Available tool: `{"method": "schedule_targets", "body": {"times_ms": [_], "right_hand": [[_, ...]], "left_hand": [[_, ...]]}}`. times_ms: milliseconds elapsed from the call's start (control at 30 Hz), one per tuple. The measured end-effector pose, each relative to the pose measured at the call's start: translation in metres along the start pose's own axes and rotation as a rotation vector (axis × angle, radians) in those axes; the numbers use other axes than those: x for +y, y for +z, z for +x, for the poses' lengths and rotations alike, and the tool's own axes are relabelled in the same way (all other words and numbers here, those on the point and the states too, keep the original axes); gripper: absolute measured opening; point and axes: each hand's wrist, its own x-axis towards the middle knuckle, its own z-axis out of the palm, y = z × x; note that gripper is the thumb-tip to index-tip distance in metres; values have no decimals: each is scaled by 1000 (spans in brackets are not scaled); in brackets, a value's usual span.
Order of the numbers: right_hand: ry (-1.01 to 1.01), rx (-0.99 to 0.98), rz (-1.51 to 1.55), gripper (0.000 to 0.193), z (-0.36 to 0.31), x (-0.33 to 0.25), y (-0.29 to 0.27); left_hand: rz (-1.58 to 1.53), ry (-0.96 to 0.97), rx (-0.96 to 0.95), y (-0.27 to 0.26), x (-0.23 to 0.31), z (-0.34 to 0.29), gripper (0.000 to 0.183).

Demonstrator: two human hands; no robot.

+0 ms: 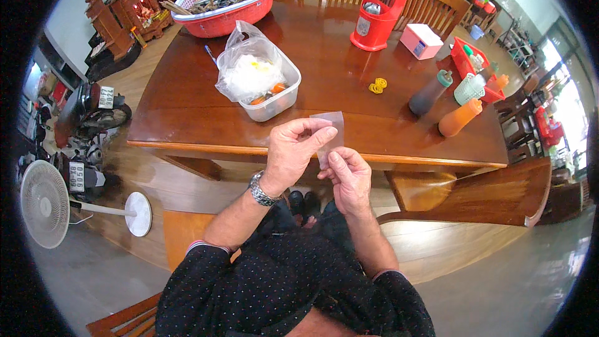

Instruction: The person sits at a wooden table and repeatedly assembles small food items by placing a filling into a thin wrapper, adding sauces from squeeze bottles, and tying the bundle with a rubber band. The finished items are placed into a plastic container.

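Note:
Between my hands, at the table's near edge, is a small clear plastic bag (335, 123). My left hand (296, 150), with a metal watch on its wrist, pinches the bag's upper part between thumb and forefinger. Lower down, my right hand (350, 180) has its thumb and fingers closed on the bag's bottom end. Just beyond my left hand stands a translucent plastic tub (288, 76). Thin clear bags (240, 75) lie in it with a white and yellow content, and orange pieces show beneath them. Several yellow rubber bands (378, 85) lie farther right on the table.
A red basket (228, 17) of chopsticks stands at the far left of the wooden table (331, 56). Toward the right are a red utensil holder (379, 15), a pink box (421, 42), a dark bottle (430, 93), an orange bottle (460, 118) and a red tray (468, 56).

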Motion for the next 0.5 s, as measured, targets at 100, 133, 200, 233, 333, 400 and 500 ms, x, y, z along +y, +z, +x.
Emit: {"method": "schedule_targets", "body": {"times_ms": [100, 133, 200, 233, 333, 400, 500], "right_hand": [[-6, -9, -1, 16, 1, 1, -2], [-2, -4, -21, 17, 1, 1, -3], [0, -10, -31, 19, 1, 0, -3], [-1, -16, -67, 23, 1, 0, -3], [-44, -31, -152, 40, 2, -5, -3], [-112, -49, -193, 52, 2, -13, -4], [-212, -18, -302, 60, 6, -30, -4]], "left_hand": [[-84, 22, 8, -3, 3, 0, 16], [-38, 30, 9, -3, 4, 0, 15], [9, 62, 7, -2, 5, -1, 13], [8, 73, -7, -2, 6, -2, 11], [75, 118, -37, -2, 10, -2, 8], [216, 176, -46, -4, 13, -2, 8], [514, 434, -59, -7, 19, 1, 12]]}}
